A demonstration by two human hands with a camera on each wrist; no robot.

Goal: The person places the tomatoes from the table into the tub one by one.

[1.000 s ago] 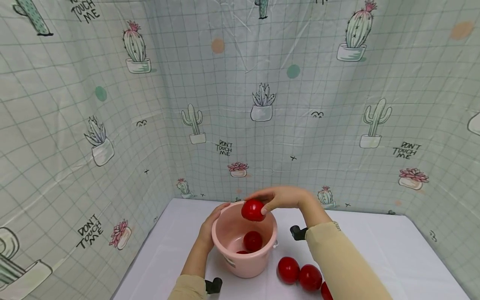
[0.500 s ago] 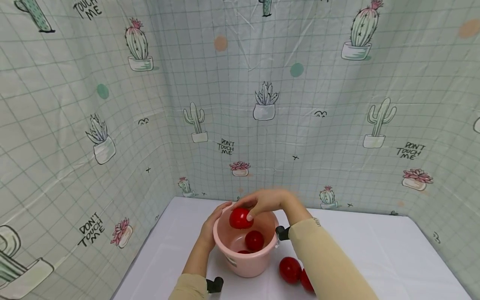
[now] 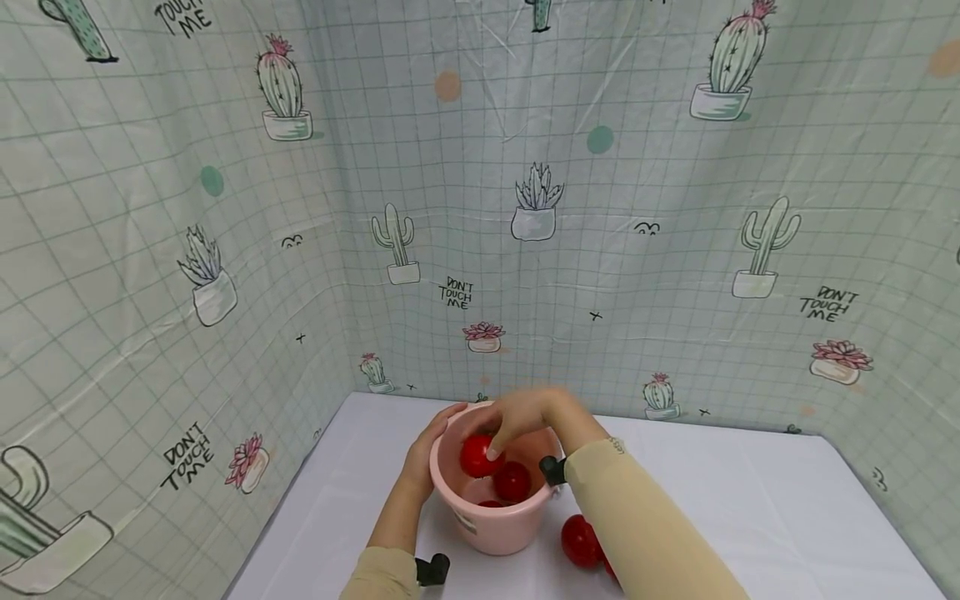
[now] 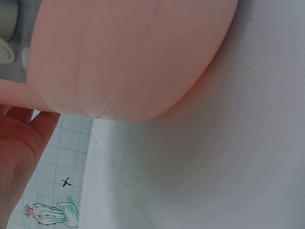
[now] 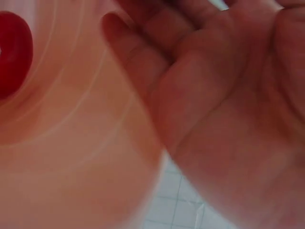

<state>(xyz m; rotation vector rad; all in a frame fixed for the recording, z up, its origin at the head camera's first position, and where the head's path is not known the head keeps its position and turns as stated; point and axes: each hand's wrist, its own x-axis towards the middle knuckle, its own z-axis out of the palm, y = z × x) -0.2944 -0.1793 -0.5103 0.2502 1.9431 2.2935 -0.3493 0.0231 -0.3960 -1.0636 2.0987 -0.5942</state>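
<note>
A pink bucket stands upright on the white table, its mouth tipped into view from above. My left hand holds it by the left side, fingers reaching up to the rim; the left wrist view shows the fingertips at the bucket. Inside the mouth, my right hand grips a round, glossy red fruit between thumb and fingers. Another red fruit lies lower in the bucket, with part of one more beside it. The right wrist view shows the palm; the gripped fruit's fingers are partly hidden.
A red fruit lies on the table right of the bucket, with another partly hidden behind the right sleeve. Behind the table hangs a cactus-patterned curtain, which also runs along the left side.
My right hand has moved left and down with the red fruit, from over the bucket's rim into its mouth. My left hand stays on the bucket.
</note>
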